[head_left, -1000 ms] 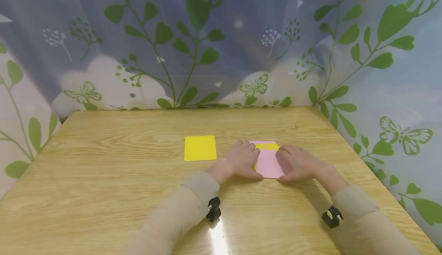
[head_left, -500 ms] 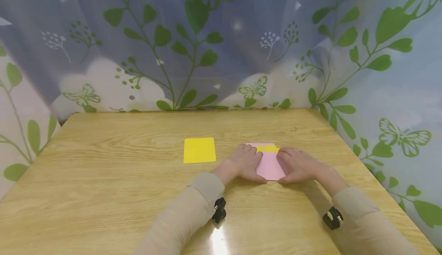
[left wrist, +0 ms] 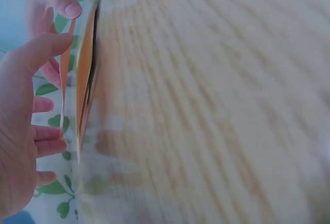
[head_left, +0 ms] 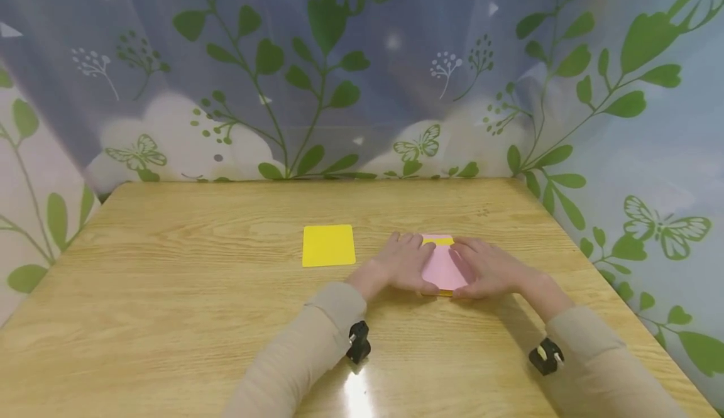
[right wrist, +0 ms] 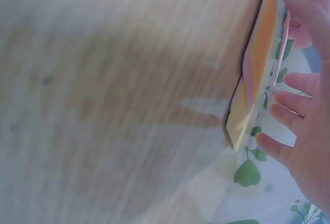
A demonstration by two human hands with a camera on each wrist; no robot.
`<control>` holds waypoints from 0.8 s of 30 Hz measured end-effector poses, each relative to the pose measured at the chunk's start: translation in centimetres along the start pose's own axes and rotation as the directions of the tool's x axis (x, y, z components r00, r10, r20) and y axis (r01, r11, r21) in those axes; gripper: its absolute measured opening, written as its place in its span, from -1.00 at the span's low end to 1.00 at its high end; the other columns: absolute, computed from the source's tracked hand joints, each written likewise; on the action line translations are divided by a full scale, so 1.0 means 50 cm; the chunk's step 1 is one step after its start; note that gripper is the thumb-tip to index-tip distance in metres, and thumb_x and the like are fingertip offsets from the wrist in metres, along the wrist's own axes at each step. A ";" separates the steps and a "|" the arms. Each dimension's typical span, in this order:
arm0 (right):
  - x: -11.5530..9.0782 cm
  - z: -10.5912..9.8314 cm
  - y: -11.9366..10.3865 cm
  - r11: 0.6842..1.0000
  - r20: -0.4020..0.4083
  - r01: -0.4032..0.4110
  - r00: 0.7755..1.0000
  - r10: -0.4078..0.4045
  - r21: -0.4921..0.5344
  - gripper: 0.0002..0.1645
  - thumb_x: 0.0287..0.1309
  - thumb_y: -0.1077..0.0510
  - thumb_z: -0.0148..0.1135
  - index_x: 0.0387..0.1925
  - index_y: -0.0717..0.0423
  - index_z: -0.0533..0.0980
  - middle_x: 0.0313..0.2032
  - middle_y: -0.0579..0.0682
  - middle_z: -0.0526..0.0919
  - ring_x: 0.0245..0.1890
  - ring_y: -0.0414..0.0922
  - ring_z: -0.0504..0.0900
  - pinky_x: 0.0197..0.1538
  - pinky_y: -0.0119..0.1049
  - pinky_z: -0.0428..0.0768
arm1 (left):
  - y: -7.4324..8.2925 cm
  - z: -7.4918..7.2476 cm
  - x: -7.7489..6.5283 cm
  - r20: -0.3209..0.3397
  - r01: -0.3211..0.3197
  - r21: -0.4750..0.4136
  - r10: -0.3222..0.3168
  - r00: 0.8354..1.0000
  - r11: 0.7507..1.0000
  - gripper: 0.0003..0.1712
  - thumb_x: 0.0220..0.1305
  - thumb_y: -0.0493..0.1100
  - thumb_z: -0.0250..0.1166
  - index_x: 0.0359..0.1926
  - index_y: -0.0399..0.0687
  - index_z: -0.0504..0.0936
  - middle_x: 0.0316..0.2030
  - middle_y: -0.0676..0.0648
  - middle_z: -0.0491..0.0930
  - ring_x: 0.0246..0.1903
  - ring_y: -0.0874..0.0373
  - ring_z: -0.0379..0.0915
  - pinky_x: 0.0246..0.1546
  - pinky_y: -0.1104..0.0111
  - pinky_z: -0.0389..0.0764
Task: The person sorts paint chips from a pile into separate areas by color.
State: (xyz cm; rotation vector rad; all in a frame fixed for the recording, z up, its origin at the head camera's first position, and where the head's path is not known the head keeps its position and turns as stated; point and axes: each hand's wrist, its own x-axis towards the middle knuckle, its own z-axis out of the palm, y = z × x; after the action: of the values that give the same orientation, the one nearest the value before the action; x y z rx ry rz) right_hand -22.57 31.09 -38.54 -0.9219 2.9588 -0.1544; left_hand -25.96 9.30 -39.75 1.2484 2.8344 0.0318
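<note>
Both hands are working together here: the left hand is gripping one side of a flat pink sheet of paper or thin card, and the right hand is gripping the opposite side, each spanning it between thumb and fingers. The wrist views are showing a gap underneath, so the sheet is hanging just above a low pile of pink and yellow sheets lying on the pale wood-grain table. From overhead, yellow is peeking out along the near and far edges, with a strip of pink showing beyond. Over to the left, a single bright yellow square card with rounded corners is lying flat, well apart from the pile, with neither hand touching it.

The step in hand is looking like two-handed handling of the pink sheet over the pile; whether it is coming off or going on, these views aren't telling. The next move is calling for even tension on both sides: if the sheet is being set down, its edges are needing to be squared with the pile before either hand lets go.
</note>
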 end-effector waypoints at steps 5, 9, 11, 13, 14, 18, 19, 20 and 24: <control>0.006 -0.008 -0.011 0.999 -0.012 0.017 1.000 -0.017 0.027 0.06 -0.21 -0.32 0.36 0.17 0.32 0.29 0.20 0.32 0.29 0.18 0.23 0.29 0.13 0.14 0.30 | -0.008 -0.010 -0.013 -0.033 -0.023 -0.022 0.023 0.999 0.999 0.00 -0.05 0.49 0.12 0.30 -0.02 0.26 0.13 -0.08 0.31 0.17 0.06 0.18 0.24 0.06 0.08; 0.013 -0.007 -0.017 0.999 -0.014 0.042 0.999 -0.042 0.028 0.05 -0.23 -0.32 0.37 0.17 0.28 0.30 0.18 0.29 0.31 0.18 0.21 0.29 0.14 0.11 0.30 | -0.019 -0.021 -0.029 -0.059 -0.045 -0.019 0.044 0.997 0.999 -0.02 -0.06 0.48 0.13 0.26 -0.05 0.30 0.08 -0.06 0.33 0.13 0.09 0.20 0.22 0.09 0.10; 0.019 -0.006 -0.023 0.997 -0.027 0.069 0.997 -0.069 0.027 0.04 -0.25 -0.32 0.39 0.15 0.27 0.31 0.15 0.27 0.34 0.16 0.19 0.32 0.14 0.08 0.31 | -0.026 -0.023 -0.038 -0.067 -0.052 -0.017 0.050 0.996 0.999 -0.03 -0.05 0.48 0.13 0.24 -0.04 0.31 0.06 -0.05 0.33 0.11 0.10 0.20 0.20 0.11 0.11; 0.026 -0.005 -0.029 0.995 -0.041 0.096 0.995 -0.095 0.021 0.04 -0.27 -0.32 0.40 0.13 0.27 0.32 0.11 0.25 0.37 0.13 0.16 0.34 0.14 0.05 0.32 | -0.034 -0.024 -0.046 -0.072 -0.060 -0.014 0.059 0.996 0.998 -0.06 -0.05 0.48 0.13 0.22 -0.03 0.33 0.03 -0.03 0.32 0.08 0.10 0.20 0.19 0.12 0.12; 0.029 -0.006 -0.033 0.994 -0.045 0.107 0.993 -0.106 0.019 0.04 -0.28 -0.32 0.40 0.13 0.28 0.32 0.10 0.25 0.37 0.12 0.16 0.35 0.13 0.04 0.33 | -0.038 -0.023 -0.051 -0.075 -0.064 -0.009 0.064 0.995 0.998 -0.07 -0.05 0.48 0.13 0.20 -0.02 0.34 0.01 -0.03 0.32 0.07 0.10 0.20 0.18 0.12 0.12; 0.040 -0.009 -0.054 0.991 -0.046 0.129 0.991 -0.128 0.030 0.04 -0.29 -0.33 0.40 0.11 0.28 0.34 0.10 0.26 0.36 0.13 0.17 0.34 0.15 0.04 0.31 | -0.054 -0.021 -0.070 -0.076 -0.073 -0.001 0.073 0.994 0.997 -0.14 -0.07 0.49 0.13 0.08 -0.02 0.40 -0.01 -0.02 0.33 0.06 0.09 0.22 0.18 0.11 0.13; 0.043 -0.010 -0.059 0.991 -0.045 0.131 0.991 -0.129 0.034 0.03 -0.28 -0.33 0.40 0.11 0.27 0.34 0.11 0.26 0.36 0.13 0.18 0.34 0.15 0.05 0.31 | -0.058 -0.020 -0.076 -0.074 -0.071 0.000 0.071 0.995 0.997 -0.16 -0.07 0.49 0.13 0.04 -0.01 0.40 -0.01 -0.03 0.33 0.07 0.08 0.21 0.18 0.11 0.13; 0.045 -0.011 -0.064 0.991 -0.041 0.129 0.991 -0.128 0.036 0.02 -0.28 -0.33 0.39 0.11 0.26 0.34 0.12 0.26 0.34 0.14 0.18 0.32 0.15 0.06 0.30 | -0.062 -0.020 -0.081 -0.073 -0.069 0.006 0.069 0.995 0.998 -0.18 -0.08 0.50 0.13 0.00 -0.01 0.41 -0.02 -0.02 0.33 0.06 0.08 0.22 0.17 0.12 0.13; 0.056 -0.008 -0.084 0.990 -0.029 0.140 0.990 -0.139 0.035 0.00 -0.27 -0.35 0.38 0.10 0.20 0.33 0.15 0.23 0.31 0.15 0.16 0.31 0.13 0.07 0.32 | -0.078 -0.019 -0.107 -0.073 -0.068 0.029 0.070 0.995 0.997 -0.20 -0.08 0.51 0.11 -0.06 -0.02 0.42 -0.05 -0.02 0.34 0.04 0.07 0.22 0.11 0.16 0.19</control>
State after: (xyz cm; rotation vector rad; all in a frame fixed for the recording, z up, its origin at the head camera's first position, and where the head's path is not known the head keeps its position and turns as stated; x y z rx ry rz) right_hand -22.54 26.11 -37.72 -1.1309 2.9035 -0.2264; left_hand -25.28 2.72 -38.79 1.3781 2.8615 0.0444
